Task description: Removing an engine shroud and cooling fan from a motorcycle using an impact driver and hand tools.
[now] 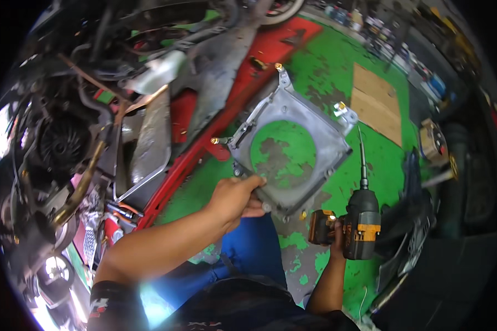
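Note:
A grey, roughly square fan shroud (327,118) with a large round opening hangs in front of me, tilted. My left hand (236,199) grips its near left edge, thumb on top and fingers beneath. Brass-coloured bolts (278,67) stick out at its corners. In my right hand (336,234) is a black and orange cordless impact driver (362,223), held by the handle. Its long bit (362,149) points away from me, just right of the shroud. Part of the right hand's grip is hidden behind the driver.
To the left, a red frame rail (188,163) runs diagonally beside a vehicle's exposed engine parts (63,140). A cardboard sheet (376,102) lies on the worn green floor (320,66). Bottles (381,41) line the far right; pliers (124,212) rest at lower left.

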Action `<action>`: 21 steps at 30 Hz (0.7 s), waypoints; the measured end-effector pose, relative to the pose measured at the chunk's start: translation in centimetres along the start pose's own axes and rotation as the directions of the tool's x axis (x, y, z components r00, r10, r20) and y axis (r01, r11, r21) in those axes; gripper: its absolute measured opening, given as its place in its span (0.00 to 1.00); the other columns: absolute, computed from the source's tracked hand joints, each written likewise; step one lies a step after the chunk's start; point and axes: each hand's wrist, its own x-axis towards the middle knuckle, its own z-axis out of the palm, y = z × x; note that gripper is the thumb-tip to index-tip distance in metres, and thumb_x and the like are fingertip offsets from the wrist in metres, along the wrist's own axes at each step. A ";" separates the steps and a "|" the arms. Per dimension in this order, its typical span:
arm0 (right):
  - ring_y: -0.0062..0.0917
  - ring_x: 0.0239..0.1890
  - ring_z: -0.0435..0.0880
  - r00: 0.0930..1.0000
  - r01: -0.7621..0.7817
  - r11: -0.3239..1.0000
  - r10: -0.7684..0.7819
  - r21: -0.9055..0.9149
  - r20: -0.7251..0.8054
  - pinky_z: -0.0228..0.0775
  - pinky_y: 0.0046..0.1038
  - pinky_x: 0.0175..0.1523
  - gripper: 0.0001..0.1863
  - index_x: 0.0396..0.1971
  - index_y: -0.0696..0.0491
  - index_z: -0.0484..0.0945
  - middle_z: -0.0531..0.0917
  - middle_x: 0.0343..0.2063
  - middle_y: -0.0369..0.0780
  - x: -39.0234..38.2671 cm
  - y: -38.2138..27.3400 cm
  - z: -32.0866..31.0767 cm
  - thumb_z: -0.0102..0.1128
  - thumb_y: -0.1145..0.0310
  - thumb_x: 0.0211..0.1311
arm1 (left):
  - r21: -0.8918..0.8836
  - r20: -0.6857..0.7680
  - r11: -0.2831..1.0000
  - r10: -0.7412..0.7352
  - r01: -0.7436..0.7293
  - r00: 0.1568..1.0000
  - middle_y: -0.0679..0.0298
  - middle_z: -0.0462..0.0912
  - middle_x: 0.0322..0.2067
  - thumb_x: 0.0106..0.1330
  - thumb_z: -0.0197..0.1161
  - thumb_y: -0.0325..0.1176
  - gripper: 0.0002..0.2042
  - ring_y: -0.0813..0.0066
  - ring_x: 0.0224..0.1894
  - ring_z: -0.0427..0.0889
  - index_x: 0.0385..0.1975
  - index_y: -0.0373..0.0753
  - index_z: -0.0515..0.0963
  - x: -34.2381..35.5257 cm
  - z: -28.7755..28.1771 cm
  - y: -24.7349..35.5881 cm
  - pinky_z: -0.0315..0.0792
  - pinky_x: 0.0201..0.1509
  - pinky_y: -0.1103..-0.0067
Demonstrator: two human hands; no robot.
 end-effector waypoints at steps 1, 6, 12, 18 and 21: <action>0.20 0.28 0.76 0.997 -0.073 0.997 0.073 -0.015 -0.011 0.69 0.26 0.32 0.07 0.39 0.54 0.75 0.77 0.29 0.35 -0.3 0.1 -0.4 0.55 0.66 0.70 | 0.018 -0.007 1.000 -0.005 0.005 1.000 0.56 0.80 0.31 0.63 0.67 0.39 0.16 0.67 0.27 0.82 0.39 0.31 0.79 2.2 1.3 -0.4 0.82 0.32 0.72; 0.20 0.28 0.77 0.993 0.106 0.971 -0.116 -0.214 -0.033 0.70 0.24 0.33 0.07 0.41 0.54 0.75 0.79 0.30 0.36 -2.9 2.5 -1.5 0.57 0.67 0.69 | -0.048 0.009 0.999 -0.018 0.018 1.000 0.55 0.80 0.33 0.63 0.66 0.40 0.15 0.64 0.30 0.81 0.40 0.34 0.78 11.7 5.5 -2.9 0.82 0.34 0.69; 0.31 0.47 0.76 0.992 0.037 0.866 0.028 -0.499 0.123 0.68 0.36 0.53 0.22 0.57 0.53 0.72 0.80 0.46 0.41 -8.3 5.3 -2.2 0.63 0.64 0.66 | -0.246 -0.098 0.969 -0.055 0.029 0.994 0.47 0.81 0.39 0.64 0.65 0.35 0.18 0.55 0.35 0.84 0.45 0.26 0.74 18.9 8.7 -4.4 0.83 0.34 0.64; 0.39 0.65 0.69 0.938 -0.115 0.981 0.159 -0.156 0.308 0.61 0.41 0.70 0.32 0.67 0.49 0.64 0.72 0.63 0.43 -11.2 4.4 -1.4 0.60 0.57 0.66 | -0.385 -0.227 0.920 -0.020 -0.071 0.974 0.43 0.80 0.42 0.63 0.66 0.35 0.20 0.53 0.34 0.86 0.45 0.23 0.72 22.0 9.6 -5.1 0.84 0.32 0.65; 0.38 0.65 0.70 0.923 0.093 0.872 0.106 -0.481 0.370 0.63 0.40 0.70 0.32 0.68 0.48 0.63 0.72 0.63 0.42 -11.2 4.0 -0.9 0.59 0.56 0.66 | -0.366 -0.303 0.925 -0.015 -0.102 0.953 0.42 0.80 0.42 0.61 0.68 0.35 0.20 0.53 0.34 0.86 0.43 0.23 0.72 22.1 9.4 -5.2 0.85 0.31 0.65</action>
